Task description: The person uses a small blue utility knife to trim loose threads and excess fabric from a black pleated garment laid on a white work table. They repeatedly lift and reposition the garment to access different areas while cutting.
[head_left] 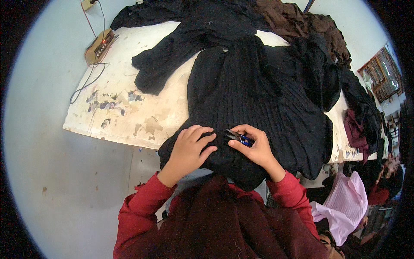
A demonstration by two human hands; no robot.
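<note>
We have room leftward of our left hand [189, 146]: bare stretch of pale table [161, 114]. Farther left, cable loop [76, 91] and small box [100, 46] obstruct far corner. Ahead and right, pleated black garment [254, 97] bars low passage; we pass only above folds. Beyond, brown cloth [297, 23] heaps up. Between our hands, narrow gap; snips [244, 139] in right hand [255, 149] point blades into it.

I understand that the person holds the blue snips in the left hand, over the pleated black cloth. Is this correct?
Not quite: the head view shows the blue snips in the right hand, not the left hand. They are indeed over the pleated black cloth.
</note>
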